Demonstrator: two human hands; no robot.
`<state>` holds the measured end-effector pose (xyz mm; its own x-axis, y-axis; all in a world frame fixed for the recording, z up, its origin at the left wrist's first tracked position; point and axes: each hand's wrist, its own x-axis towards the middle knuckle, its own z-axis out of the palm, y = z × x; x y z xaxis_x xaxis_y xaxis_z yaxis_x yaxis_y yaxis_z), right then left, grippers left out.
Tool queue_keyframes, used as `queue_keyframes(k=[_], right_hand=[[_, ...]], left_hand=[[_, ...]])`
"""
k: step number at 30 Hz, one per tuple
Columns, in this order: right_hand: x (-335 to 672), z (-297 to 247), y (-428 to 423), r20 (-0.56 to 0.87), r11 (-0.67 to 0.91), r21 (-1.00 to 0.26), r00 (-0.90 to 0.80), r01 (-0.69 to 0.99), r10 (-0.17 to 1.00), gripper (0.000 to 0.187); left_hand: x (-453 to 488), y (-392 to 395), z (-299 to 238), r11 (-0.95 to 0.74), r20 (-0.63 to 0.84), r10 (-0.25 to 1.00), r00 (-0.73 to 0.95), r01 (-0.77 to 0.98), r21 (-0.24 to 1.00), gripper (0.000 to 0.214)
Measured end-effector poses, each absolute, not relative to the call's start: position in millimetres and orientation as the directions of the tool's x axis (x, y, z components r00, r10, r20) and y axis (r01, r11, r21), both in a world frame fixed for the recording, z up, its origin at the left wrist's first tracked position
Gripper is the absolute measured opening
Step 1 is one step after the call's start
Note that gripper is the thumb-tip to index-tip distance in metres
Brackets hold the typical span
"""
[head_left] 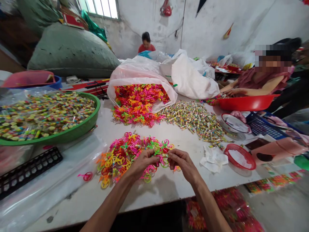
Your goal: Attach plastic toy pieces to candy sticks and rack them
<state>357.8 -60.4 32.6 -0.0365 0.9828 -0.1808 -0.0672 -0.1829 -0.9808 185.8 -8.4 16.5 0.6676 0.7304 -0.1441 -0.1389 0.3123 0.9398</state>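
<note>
Over the near edge of a pile of bright plastic ring pieces (118,154), my two hands work close together. My left hand (142,162) is closed, its thumb and fingers pinching a pink and green plastic ring piece (158,158). Facing it, my right hand (182,160) is pinched shut at the fingertips; what lies between them is too small to make out. A single pink and red ring piece (87,176) lies apart on the left. Small clear tubes with coloured contents form another heap (195,120) farther back.
An open white sack (142,69) spills more ring pieces. At left stand a green basin (90,124) full of tubes and a black slotted rack (31,166). On the right are crumpled tissue (213,159) and a red basket (251,161). Two people sit beyond.
</note>
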Motion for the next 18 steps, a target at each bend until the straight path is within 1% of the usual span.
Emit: queue_keyframes(k=[4,6,9,13,15,18], right_hand=[[366.4,28.8,-65.1,-0.182,-0.194,-0.976,-0.113,-0.097,0.977,0.024],[371.0,29.9,-67.5,-0.18,-0.193,-0.977,-0.139,-0.089,0.974,0.023],[375.0,32.2,-71.9,-0.175,-0.182,-0.983,-0.135,-0.041,0.975,0.021],[376.3,28.9,-77.3,-0.189,-0.192,-0.981,-0.103,-0.024,0.977,0.019],[375.9,23.6,-78.6,-0.207,-0.211,-0.976,-0.078,-0.053,0.975,0.019],[374.6,15.7,-78.9,-0.229,-0.236,-0.964,-0.067,-0.119,0.971,0.02]], left_hand=[[185.8,-10.5,18.4,0.376,-0.145,0.647,0.749,-0.147,0.915,0.026],[186.3,-10.7,17.7,0.403,-0.155,0.628,0.763,-0.148,0.903,0.027],[187.3,-12.3,14.0,0.45,-0.169,0.61,0.774,-0.164,0.878,0.028],[189.1,-15.0,9.0,0.535,-0.189,0.521,0.833,-0.146,0.832,0.031],[190.0,-15.1,9.3,0.533,-0.188,0.502,0.844,-0.131,0.836,0.031],[190.2,-13.6,13.0,0.472,-0.169,0.521,0.837,-0.117,0.874,0.029]])
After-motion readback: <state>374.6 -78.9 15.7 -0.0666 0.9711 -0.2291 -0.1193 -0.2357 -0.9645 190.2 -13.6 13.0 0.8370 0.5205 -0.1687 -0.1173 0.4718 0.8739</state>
